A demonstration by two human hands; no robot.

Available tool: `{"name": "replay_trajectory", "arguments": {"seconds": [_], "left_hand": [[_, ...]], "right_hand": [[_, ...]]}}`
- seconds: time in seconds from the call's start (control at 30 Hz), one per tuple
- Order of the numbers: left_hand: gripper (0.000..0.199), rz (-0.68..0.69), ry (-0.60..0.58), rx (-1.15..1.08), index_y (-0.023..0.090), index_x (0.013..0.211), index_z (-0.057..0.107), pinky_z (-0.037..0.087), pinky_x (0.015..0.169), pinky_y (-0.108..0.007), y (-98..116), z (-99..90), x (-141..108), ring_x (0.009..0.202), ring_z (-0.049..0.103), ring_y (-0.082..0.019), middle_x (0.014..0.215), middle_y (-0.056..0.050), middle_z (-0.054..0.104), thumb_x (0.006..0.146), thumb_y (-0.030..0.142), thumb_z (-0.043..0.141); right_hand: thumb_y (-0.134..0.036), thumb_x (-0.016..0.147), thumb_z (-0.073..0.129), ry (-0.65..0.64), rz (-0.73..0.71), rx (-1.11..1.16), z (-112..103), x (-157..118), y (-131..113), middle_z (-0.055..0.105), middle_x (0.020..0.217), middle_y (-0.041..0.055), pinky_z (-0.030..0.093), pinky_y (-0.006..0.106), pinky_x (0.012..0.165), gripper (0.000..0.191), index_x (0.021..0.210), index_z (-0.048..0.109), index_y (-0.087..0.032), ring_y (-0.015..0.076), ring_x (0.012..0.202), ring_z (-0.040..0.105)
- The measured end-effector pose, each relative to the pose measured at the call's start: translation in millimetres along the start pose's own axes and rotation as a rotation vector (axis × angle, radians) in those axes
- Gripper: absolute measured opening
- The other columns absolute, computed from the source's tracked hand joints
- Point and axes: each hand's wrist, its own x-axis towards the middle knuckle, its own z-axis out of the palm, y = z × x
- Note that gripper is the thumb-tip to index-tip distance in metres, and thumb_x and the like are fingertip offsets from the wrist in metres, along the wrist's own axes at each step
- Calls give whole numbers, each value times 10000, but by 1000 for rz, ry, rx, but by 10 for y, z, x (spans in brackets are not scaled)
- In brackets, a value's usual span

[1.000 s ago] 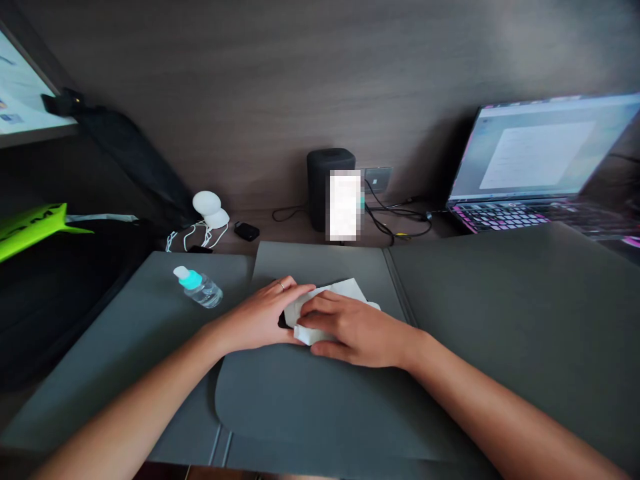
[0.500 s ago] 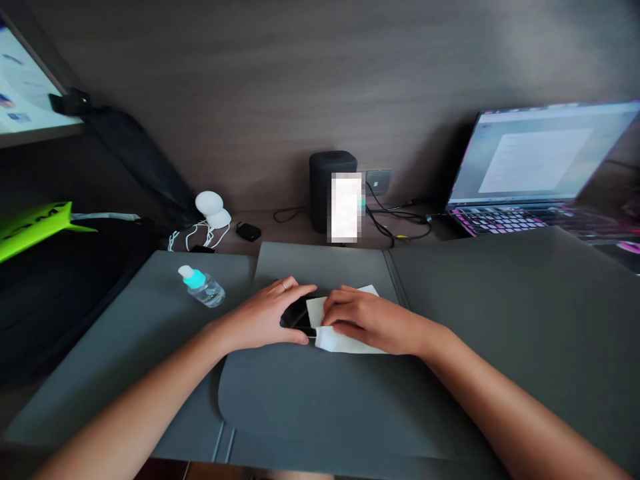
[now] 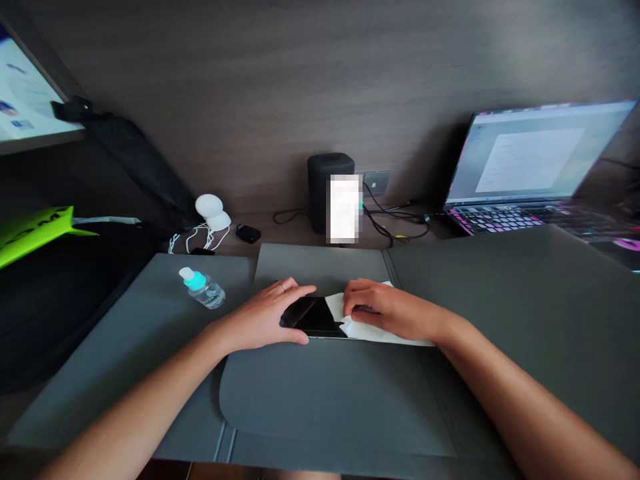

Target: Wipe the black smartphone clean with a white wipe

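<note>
A black phone (image 3: 314,317) lies flat on the grey desk mat (image 3: 320,393), its glossy face up. My left hand (image 3: 274,313) grips its left end, thumb along the near edge and fingers along the far edge. My right hand (image 3: 387,308) has its fingers bent and pressed on a white cloth or tissue (image 3: 370,331), which covers the phone's right part and spreads onto the mat. The phone's right end is hidden beneath it.
A clear spray bottle (image 3: 207,293) lies tilted on the left. Behind are a white round device (image 3: 210,208), a black fob (image 3: 248,233), a black speaker (image 3: 320,193) and loose cables (image 3: 400,215). An open laptop (image 3: 530,157) stands at back right.
My right hand has moved right with the white cloth, uncovering more of the phone's dark face. My left hand stays at the phone's left end.
</note>
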Motion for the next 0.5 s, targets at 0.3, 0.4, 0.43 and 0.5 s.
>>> {"name": "replay_trajectory", "arguments": {"seconds": [0.3,0.4,0.43,0.5], "left_hand": [[830,-60,-9,23,361,1496,325,420,1029,-452,3,13,-6,1199,521,-311,1355,-77,485,786,466,742],[805,-32,-2,27,370,1486,335,419,1031,-443,-12,16,-8,1192,524,-297,1347,-67,486,795,463,736],[799,-25,-4,27,369,1484,339,419,1032,-438,-15,16,-7,1190,524,-293,1343,-65,485,796,458,736],[803,-27,-9,25,363,1482,344,417,1033,-435,-16,14,0,1194,520,-294,1341,-68,481,791,451,742]], "right_hand": [[-147,965,504,24,-8,12,46,74,23,609,955,65,456,299,843,174,923,673,-160,174,941,582],[-118,951,507,8,74,-10,2,29,25,604,952,56,453,288,812,171,901,664,-163,165,905,587],[-108,944,511,-4,92,-12,2,22,10,604,949,53,451,282,800,167,898,662,-164,163,899,588],[-92,932,516,-12,110,-11,31,34,-30,605,946,50,448,269,783,162,897,657,-166,161,895,589]]}}
